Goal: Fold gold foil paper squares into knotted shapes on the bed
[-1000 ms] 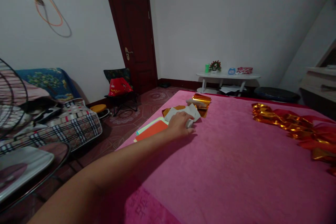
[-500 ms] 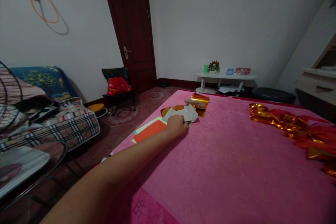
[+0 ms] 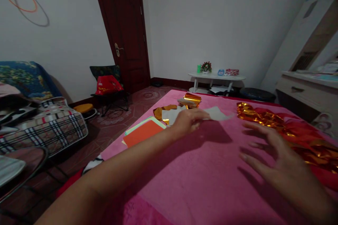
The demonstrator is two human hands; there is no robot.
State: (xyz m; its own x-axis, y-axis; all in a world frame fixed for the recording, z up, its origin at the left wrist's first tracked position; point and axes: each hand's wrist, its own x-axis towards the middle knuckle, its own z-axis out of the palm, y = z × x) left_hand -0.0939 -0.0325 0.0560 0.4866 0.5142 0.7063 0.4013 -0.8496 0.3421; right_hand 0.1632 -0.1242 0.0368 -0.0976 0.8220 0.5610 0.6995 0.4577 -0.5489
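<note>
My left hand [image 3: 188, 122] pinches a piece of white paper [image 3: 217, 113] and holds it just above the pink cloth [image 3: 206, 179]. More white paper [image 3: 170, 115] lies behind and left of that hand, on gold foil [image 3: 157, 113]. At the right, my right hand [image 3: 266, 153] hovers over the cloth with fingers spread and nothing in it. Orange paper [image 3: 144, 132] tops a small stack of coloured sheets beside my left forearm. A shiny gold foil roll [image 3: 192, 99] rests beyond my left hand.
Crumpled gold foil and red material [image 3: 264, 116] stretch along the right side. A low white table [image 3: 216, 76] with a potted flower stands by the back wall. Leftward are a folding chair with a red bag [image 3: 108, 85], a yellow stool [image 3: 83, 108] and a plaid-covered seat [image 3: 66, 126].
My left hand has lifted a piece of white paper off the pile and moved it right. My right hand has come into view. The view has turned slightly right.
</note>
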